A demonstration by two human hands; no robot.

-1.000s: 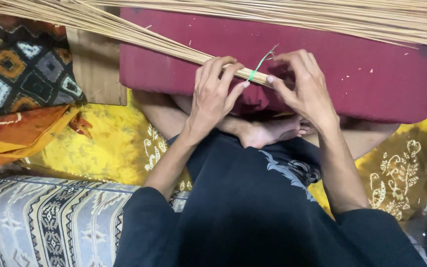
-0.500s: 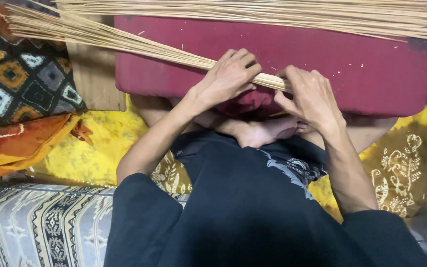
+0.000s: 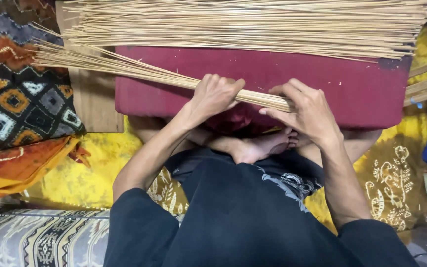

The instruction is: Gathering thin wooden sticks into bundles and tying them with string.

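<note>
Home floor workspace, craft setup: patterned textiles (image 3: 21, 104) and yellow batik cloth (image 3: 391, 168) spread around, maroon cushion (image 3: 322, 84) as work surface, heaps of thin bamboo sticks (image 3: 243, 24), person sitting cross-legged.

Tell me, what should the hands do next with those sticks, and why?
Probably squeeze and even up the bundle of thin sticks: the left hand and right hand both grip it on the red cushion, yet its far ends fan apart.
</note>
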